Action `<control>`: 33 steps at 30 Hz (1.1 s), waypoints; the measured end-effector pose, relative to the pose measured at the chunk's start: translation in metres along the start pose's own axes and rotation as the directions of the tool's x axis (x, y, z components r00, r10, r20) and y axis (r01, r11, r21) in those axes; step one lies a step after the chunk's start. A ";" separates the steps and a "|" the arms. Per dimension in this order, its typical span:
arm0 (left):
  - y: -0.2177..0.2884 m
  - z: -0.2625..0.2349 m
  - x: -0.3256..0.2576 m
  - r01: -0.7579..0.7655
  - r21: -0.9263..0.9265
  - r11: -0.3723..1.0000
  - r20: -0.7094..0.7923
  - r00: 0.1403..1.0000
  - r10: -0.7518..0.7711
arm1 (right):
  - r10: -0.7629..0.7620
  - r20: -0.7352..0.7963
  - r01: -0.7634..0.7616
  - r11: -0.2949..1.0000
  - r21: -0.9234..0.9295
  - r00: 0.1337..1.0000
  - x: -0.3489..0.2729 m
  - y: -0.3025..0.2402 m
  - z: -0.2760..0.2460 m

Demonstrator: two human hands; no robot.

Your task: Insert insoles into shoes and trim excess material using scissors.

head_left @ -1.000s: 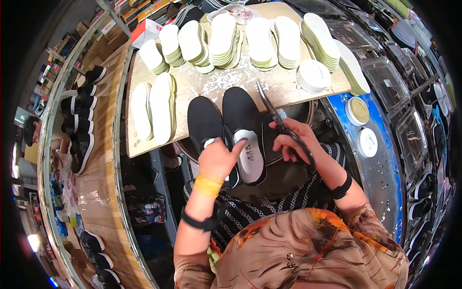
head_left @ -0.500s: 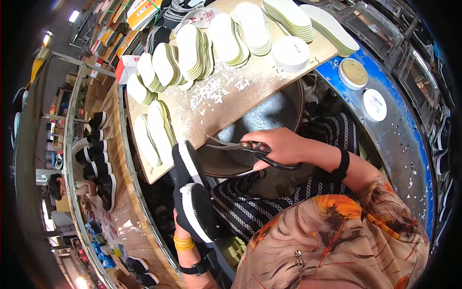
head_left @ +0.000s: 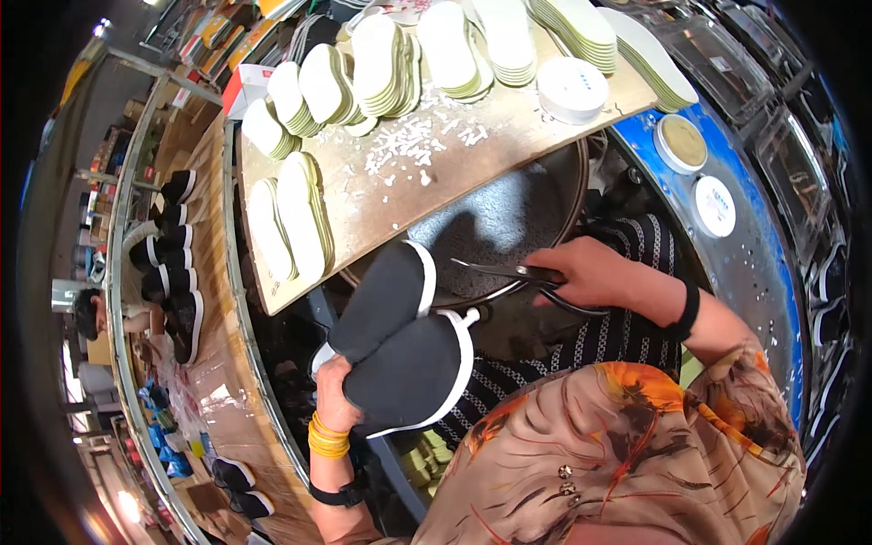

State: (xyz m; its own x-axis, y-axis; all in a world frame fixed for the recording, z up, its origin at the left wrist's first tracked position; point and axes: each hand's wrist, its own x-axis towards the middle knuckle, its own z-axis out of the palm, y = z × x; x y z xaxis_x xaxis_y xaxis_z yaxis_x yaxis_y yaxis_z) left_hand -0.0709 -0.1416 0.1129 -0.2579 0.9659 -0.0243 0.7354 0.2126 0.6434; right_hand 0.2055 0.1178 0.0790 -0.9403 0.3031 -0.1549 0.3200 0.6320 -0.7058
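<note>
My left hand (head_left: 336, 392) is closed on a pair of black shoes (head_left: 400, 368) with white sole edges, held tilted over my lap. One shoe (head_left: 380, 295) lies above the other, and a small white nub sticks out from the lower one's edge. To the right, my right hand (head_left: 581, 272) grips a pair of scissors (head_left: 536, 274) by the dark handles. Their blades point left toward the shoes and stand slightly apart, not touching them. Fingers of my left hand are partly hidden behind the shoes.
A wooden board (head_left: 363, 204) ahead bears stacks of white insoles (head_left: 304, 213), white scraps (head_left: 404, 150) and a round white tub (head_left: 572, 89). Below it is a large round basin (head_left: 509, 218). An open tin (head_left: 679, 143) sits on the blue bench at right. Black shoes (head_left: 184, 322) line the left shelf.
My left hand has raised and turned the shoes, so their black faces now show. My right hand with the scissors has moved a little right, away from the shoes.
</note>
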 end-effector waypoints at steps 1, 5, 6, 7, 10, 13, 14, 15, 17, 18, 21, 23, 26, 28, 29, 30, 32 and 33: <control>-0.002 0.001 0.003 -0.090 0.047 0.995 -0.088 0.992 0.094 | 0.025 0.023 -0.027 0.994 0.102 0.999 -0.004 0.000 -0.001; -0.003 0.000 0.012 0.017 0.009 1.000 -0.121 0.992 -0.016 | -0.164 -0.103 0.174 0.979 0.102 0.981 -0.008 -0.003 -0.002; -0.002 -0.001 0.014 0.016 0.009 1.000 -0.119 0.993 -0.015 | -0.223 -0.139 0.234 0.969 0.072 0.965 -0.008 -0.003 -0.001; 0.000 -0.001 0.015 -0.001 0.048 0.999 -0.106 0.994 0.006 | -0.273 -0.189 0.282 0.959 0.025 0.943 -0.006 -0.003 0.002; -0.001 0.000 0.016 -0.011 0.152 0.988 -0.077 0.997 0.023 | -0.177 -0.085 0.178 0.984 0.004 0.981 -0.004 0.000 0.008; -0.011 0.004 0.014 0.039 0.016 0.999 -0.137 0.990 -0.037 | -0.033 0.018 0.032 0.999 0.026 0.999 -0.004 0.003 0.013; -0.015 0.006 0.014 0.084 -0.144 0.986 -0.140 0.985 -0.104 | -0.096 -0.030 0.098 0.995 0.037 0.995 -0.004 0.003 0.015; -0.019 0.010 0.012 0.221 -0.397 0.891 -0.074 0.960 -0.272 | -0.031 0.025 0.030 0.998 0.057 0.999 -0.003 0.003 0.016; -0.022 0.023 0.009 0.256 -0.637 0.727 0.015 0.947 -0.321 | 0.035 0.089 -0.042 0.996 0.076 0.995 -0.001 -0.002 0.019; -0.022 0.028 0.009 0.277 -0.916 0.289 0.120 0.879 -0.462 | -0.058 0.013 0.057 0.997 0.044 0.998 0.001 -0.006 0.020; -0.007 0.057 0.004 0.075 -0.997 -0.036 0.083 0.921 -0.381 | -0.150 -0.062 0.149 0.989 -0.024 0.987 0.008 -0.021 0.022; 0.006 0.071 0.002 0.004 -0.998 -0.059 0.026 0.930 -0.368 | -0.208 -0.123 0.196 0.976 -0.098 0.970 0.013 -0.029 0.021; 0.020 0.078 0.003 -0.054 -0.994 -0.095 -0.015 0.926 -0.376 | -0.241 -0.207 0.201 0.960 -0.196 0.948 0.019 -0.035 0.020; 0.024 0.078 0.006 -0.082 -0.990 -0.116 -0.032 0.923 -0.383 | -0.269 -0.204 0.218 0.945 -0.244 0.941 0.021 -0.034 0.022; 0.024 0.077 0.008 -0.099 -0.987 -0.129 -0.042 0.923 -0.383 | -0.290 -0.211 0.225 0.932 -0.283 0.933 0.021 -0.032 0.024; 0.024 0.077 0.010 -0.110 -0.984 -0.142 -0.048 0.924 -0.380 | -0.329 -0.220 0.251 0.914 -0.319 0.918 0.021 -0.030 0.027; 0.023 0.079 0.012 -0.128 -0.977 -0.168 -0.057 0.925 -0.376 | -0.315 -0.164 0.248 0.909 -0.333 0.935 0.021 -0.023 0.032; 0.022 0.079 0.014 -0.137 -0.973 -0.186 -0.060 0.928 -0.368 | -0.316 -0.113 0.262 0.903 -0.342 0.942 0.020 -0.020 0.035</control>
State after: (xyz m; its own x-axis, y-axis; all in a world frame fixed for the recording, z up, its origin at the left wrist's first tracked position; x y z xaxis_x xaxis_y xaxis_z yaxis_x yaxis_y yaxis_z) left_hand -0.0085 -0.1117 0.0661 -0.5476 0.8091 -0.2132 -0.7110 -0.3157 0.6283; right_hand 0.1763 0.0864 0.0656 -0.9738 0.1665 0.1552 0.0824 0.8934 -0.4415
